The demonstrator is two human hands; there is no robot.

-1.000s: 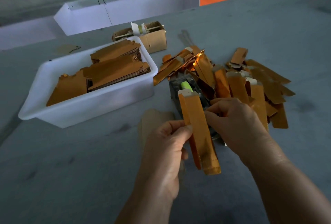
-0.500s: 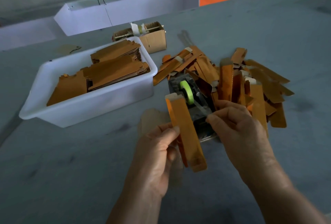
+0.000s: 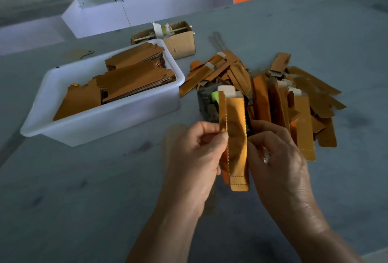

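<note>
the gold card sleeve [image 3: 237, 136] is up off the table, held between both hands right in the middle of the view. it stands roughly on end, with a white tab at the far end and a folded flap with a dotted crease at the near end. the left hand [image 3: 195, 153] pinches the narrow side flap along its left edge between thumb and forefinger. the right hand [image 3: 279, 157] has its fingers curled in against the right edge, gripping it from that side.

just behind the sleeve sits a grey tape dispenser [image 3: 206, 105] with a green roll [image 3: 215, 95] poking out, mostly hidden by it. to the right and behind is a loose pile of gold sleeves [image 3: 302, 105] spread over the grey table [image 3: 84, 199]. off to the left there's a white plastic tub [image 3: 100, 124] holding stacks of flat gold card [image 3: 134, 78]. a small cardboard box [image 3: 180, 44] sits just behind the tub, and a white trough [image 3: 136, 17] runs along the back.
</note>
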